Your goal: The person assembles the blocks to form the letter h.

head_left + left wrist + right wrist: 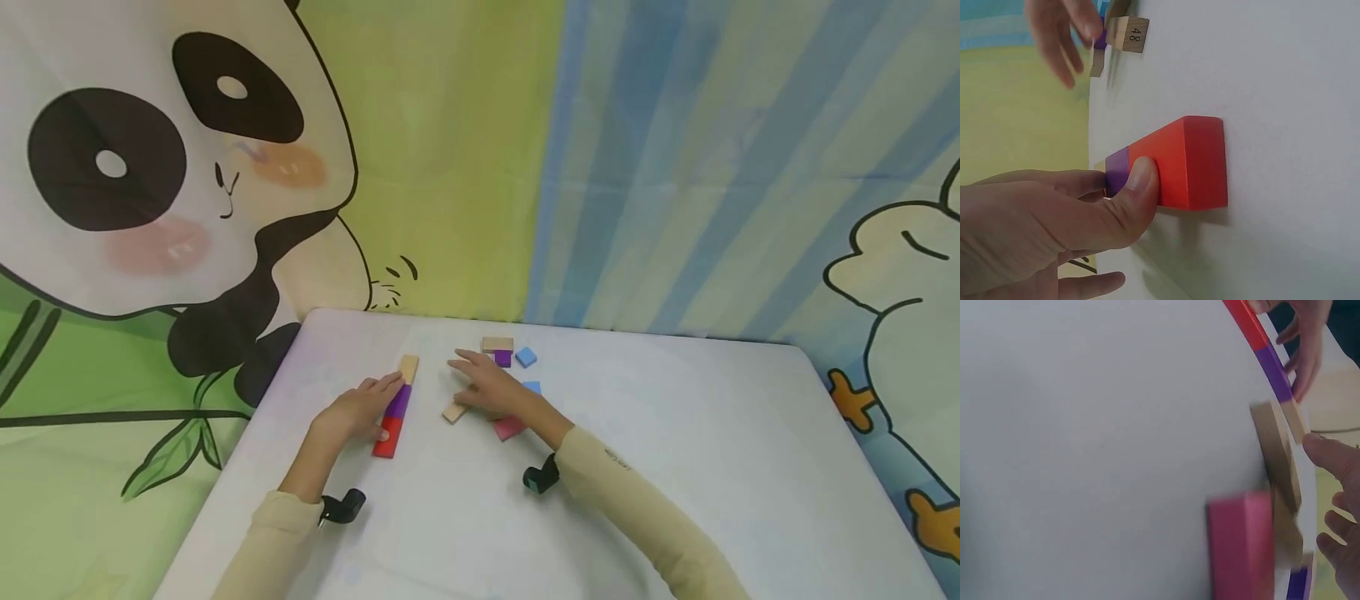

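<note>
Three long blocks stand end to end in a row on the left of the table: red (386, 447), purple (399, 403) and plain wood (408, 367). My left hand (358, 410) lies along the row's left side. Its thumb rests on the red block, its straight fingers touch near the purple and wooden ones. Over the loose blocks hovers my right hand (487, 387), fingers spread, holding nothing. Below it lie a wooden block (453, 412) and a pink block (510, 428), partly hidden by the hand and wrist.
Behind the right hand are another wooden block (498, 343), a small purple block (502, 359) and a blue block (526, 357). A second blue piece (532, 387) shows beside the right wrist. The white table (712, 433) meets a cartoon-printed curtain (465, 167) at its back.
</note>
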A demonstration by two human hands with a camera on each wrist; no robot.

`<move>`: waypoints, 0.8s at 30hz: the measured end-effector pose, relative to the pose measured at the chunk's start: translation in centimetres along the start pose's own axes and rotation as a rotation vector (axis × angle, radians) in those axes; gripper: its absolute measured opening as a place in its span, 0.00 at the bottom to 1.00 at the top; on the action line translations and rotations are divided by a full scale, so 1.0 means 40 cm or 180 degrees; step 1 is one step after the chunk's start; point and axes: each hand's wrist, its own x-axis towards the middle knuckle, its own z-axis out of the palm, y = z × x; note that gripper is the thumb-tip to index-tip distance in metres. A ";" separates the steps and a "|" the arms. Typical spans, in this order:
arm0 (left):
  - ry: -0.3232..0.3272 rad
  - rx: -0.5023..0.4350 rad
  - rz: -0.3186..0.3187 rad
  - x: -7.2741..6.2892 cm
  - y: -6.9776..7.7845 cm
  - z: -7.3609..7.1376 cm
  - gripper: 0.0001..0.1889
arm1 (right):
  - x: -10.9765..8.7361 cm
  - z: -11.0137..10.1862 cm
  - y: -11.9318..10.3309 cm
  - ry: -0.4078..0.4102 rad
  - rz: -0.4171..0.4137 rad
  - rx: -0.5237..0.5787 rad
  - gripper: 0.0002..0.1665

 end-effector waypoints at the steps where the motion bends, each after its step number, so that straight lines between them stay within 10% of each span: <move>1: 0.0006 -0.0007 0.0002 0.000 0.001 -0.001 0.49 | -0.021 -0.010 0.015 0.0021 -0.0017 -0.0031 0.36; 10: 0.0029 0.0024 0.0015 -0.009 0.010 -0.009 0.48 | -0.162 -0.036 0.087 0.0068 -0.0136 -0.0288 0.32; 24: 0.0076 0.0111 0.0076 -0.009 0.012 -0.017 0.49 | -0.150 -0.047 0.039 -0.0208 0.0269 -0.0517 0.31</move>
